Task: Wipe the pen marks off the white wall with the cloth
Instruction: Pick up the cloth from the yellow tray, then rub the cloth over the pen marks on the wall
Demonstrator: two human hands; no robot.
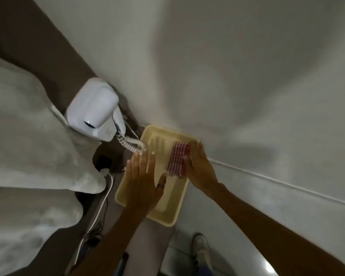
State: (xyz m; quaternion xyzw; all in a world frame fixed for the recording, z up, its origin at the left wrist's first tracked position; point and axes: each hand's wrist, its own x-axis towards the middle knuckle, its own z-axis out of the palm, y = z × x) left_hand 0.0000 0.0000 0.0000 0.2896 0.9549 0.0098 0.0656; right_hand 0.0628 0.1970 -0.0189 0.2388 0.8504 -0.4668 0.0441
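Note:
A folded red-and-white checked cloth (178, 159) lies in the far right part of a pale yellow tray (163, 213) beside the white wall (237, 76). My right hand (200, 168) reaches in from the right, its fingers wrapped around the cloth's right edge. My left hand (142, 178) hovers flat over the tray's left half with fingers spread and holds nothing. No pen marks show on the wall; the picture is blurred.
A white wall-mounted hair dryer (95, 114) with a coiled cord (130, 145) hangs left of the tray. White fabric (24, 136) fills the left side. A white cable (100, 206) runs down a brown counter. A shoe (201, 250) is on the floor below.

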